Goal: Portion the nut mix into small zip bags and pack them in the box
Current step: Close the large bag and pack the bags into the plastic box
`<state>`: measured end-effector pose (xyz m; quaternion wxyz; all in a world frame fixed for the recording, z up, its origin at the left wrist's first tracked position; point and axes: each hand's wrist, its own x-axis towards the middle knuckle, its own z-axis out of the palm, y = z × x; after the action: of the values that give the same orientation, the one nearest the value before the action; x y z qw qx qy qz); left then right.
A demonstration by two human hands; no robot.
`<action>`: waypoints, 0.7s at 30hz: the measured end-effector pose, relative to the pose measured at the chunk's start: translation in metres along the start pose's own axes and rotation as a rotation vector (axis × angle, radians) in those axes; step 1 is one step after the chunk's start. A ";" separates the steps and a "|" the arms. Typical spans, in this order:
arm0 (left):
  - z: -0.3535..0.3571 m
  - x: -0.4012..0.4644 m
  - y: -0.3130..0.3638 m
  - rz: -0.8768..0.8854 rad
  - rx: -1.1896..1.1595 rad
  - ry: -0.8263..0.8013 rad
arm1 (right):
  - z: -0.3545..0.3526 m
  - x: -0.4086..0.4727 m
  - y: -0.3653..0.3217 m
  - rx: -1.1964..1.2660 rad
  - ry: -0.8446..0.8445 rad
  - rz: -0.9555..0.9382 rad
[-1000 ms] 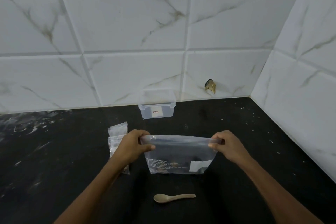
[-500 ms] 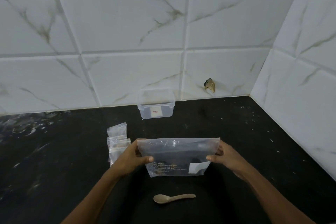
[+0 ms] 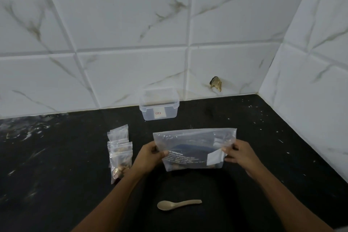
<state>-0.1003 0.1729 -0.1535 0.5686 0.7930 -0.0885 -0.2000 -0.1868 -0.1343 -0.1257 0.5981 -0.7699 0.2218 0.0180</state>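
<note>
A large clear zip bag (image 3: 194, 149) with white print and a white label is held upright over the black counter. My left hand (image 3: 150, 156) pinches its left edge and my right hand (image 3: 239, 153) pinches its right edge. Left of it lies a pile of small zip bags (image 3: 120, 153), some with nuts inside. A clear plastic box (image 3: 159, 106) without a lid stands against the back wall. A pale spoon (image 3: 178, 204) lies on the counter in front of the big bag, bowl to the left.
The black counter (image 3: 56, 165) meets white marble tiles at the back and on the right, forming a corner. A chipped hole (image 3: 215, 83) marks the back wall. White specks are scattered on the counter's right side.
Both hands slid from the big bag's top corners down to its side edges, and the bag's top now stands up flat above them. More of the small bags shows.
</note>
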 end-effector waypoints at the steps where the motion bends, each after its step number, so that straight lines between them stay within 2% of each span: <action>1: 0.006 0.006 0.004 0.008 0.003 0.009 | -0.006 0.001 -0.004 0.017 0.024 -0.005; 8: 0.038 0.041 0.027 0.011 0.075 -0.031 | -0.043 0.019 -0.005 0.047 0.194 0.037; 16: 0.051 0.055 0.028 -0.084 0.103 -0.112 | -0.045 0.031 0.023 0.037 0.244 0.164; 21: 0.046 0.055 0.028 -0.058 0.172 -0.183 | -0.043 0.021 0.018 0.011 0.291 0.195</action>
<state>-0.0676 0.1031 -0.1514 0.4821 0.8195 -0.1338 -0.2794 -0.1842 -0.1842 -0.1364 0.5594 -0.7359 0.3797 -0.0367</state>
